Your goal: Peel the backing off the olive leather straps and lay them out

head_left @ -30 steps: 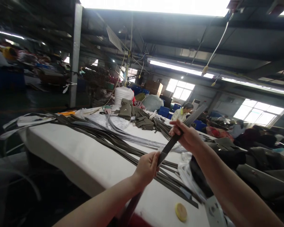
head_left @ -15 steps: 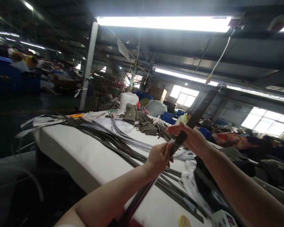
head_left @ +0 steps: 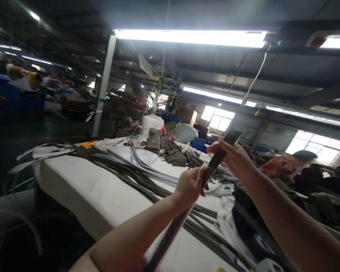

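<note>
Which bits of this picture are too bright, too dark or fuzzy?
Head view: the long lamp and right window glare white. Head view: the space below the table is nearly black. Head view: the lower end of the strap looks smeared, and the far-left clutter looks fuzzy.

Two hands, the left hand [head_left: 189, 183] and the right hand [head_left: 234, 155], meet at one dark strip [head_left: 217, 156]; left of them lie more dark strips [head_left: 143, 183], overlapping too much to count. Beyond the hands stand one white bundle [head_left: 152, 126], one cup [head_left: 133, 140] and one metal post [head_left: 104, 87].
</note>
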Motion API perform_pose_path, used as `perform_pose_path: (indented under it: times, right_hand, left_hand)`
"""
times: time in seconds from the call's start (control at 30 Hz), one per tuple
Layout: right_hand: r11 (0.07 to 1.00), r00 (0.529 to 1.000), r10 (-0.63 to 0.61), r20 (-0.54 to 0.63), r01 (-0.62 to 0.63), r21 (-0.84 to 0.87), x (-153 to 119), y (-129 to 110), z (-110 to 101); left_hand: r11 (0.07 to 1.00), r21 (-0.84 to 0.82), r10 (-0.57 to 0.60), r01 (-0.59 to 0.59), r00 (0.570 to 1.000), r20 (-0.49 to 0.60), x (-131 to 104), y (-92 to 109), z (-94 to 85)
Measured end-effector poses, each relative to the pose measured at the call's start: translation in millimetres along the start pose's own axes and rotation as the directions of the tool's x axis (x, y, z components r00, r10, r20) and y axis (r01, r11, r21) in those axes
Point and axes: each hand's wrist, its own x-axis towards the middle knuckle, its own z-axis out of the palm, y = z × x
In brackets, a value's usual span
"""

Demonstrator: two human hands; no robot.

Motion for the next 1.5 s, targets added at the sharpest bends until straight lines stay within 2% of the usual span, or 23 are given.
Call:
perform_pose_path:
  times: [0.03, 0.1, 0.27, 0.53, 0.7, 1.03, 1.2, 1.27, 1.33, 1.37, 1.43, 1.5]
  right_hand:
    - [0.998, 0.994, -0.056, -0.097, 0.059, 0.022, 5.7, -4.6, -4.8]
    - [0.991, 0.971, -0.128, -0.201, 0.134, 0.020, 14.9, -9.9, -13.5]
    - [0.973, 0.955, -0.230, -0.188, 0.226, -0.043, 16.2, -3.4, -16.8]
    - [0.990, 0.990, -0.130, -0.059, 0.127, -0.059, -4.4, 9.1, 10.2]
    - [0.992, 0.993, -0.120, -0.022, 0.119, -0.051, -15.7, 17.6, 20.5]
    - [0.995, 0.996, -0.071, 0.050, 0.074, -0.062, -20.7, 32.2, 11.1]
    - [0.992, 1.000, -0.003, 0.024, 0.000, 0.125, -28.2, 40.6, -3.9]
    - [0.989, 0.993, 0.075, 0.087, -0.085, 0.118, -42.9, 56.2, -1.6]
    - [0.977, 0.947, 0.203, 0.249, -0.211, 0.007, -67.0, 79.5, 11.0]
    - [0.956, 0.893, 0.292, 0.342, -0.285, -0.073, -81.4, 92.5, 21.0]
    - [0.871, 0.739, 0.488, 0.464, -0.449, -0.199, -110.7, 116.5, 45.1]
    - [0.763, 0.584, 0.616, 0.529, -0.609, -0.218, -133.3, 131.3, 68.9]
  left_hand:
    - [1.000, -0.002, -0.010, 0.010, 1.000, 0.006, -0.9, -3.2, 1.1]
    - [1.000, -0.001, -0.022, 0.022, 1.000, 0.017, -1.8, -7.9, 3.1]
    - [1.000, -0.019, -0.022, 0.023, 0.999, 0.024, 0.9, -5.9, 5.9]
    - [0.997, -0.079, 0.025, -0.027, 0.999, -0.026, 9.4, 16.0, 7.7]
    - [0.996, -0.069, 0.047, -0.052, 0.997, -0.066, 12.9, 16.8, 8.7]
    - [0.999, 0.004, 0.032, -0.032, 0.997, -0.068, 13.8, 1.6, 12.8]
    - [0.998, 0.004, 0.070, -0.070, 0.987, -0.143, 15.4, 7.9, -0.1]
    - [0.995, 0.012, 0.099, -0.099, 0.979, -0.177, 15.3, 10.5, -6.7]
    - [0.995, -0.020, 0.096, -0.101, 0.980, -0.175, 13.6, 11.1, -9.2]
    - [0.994, -0.063, 0.074, -0.085, 0.984, -0.159, 11.9, 10.6, -8.4]
    - [0.984, -0.179, 0.000, -0.018, 0.995, -0.102, 7.2, 9.5, -4.4]
    - [0.955, -0.289, -0.082, 0.070, 0.996, -0.030, 2.0, 9.3, -1.7]
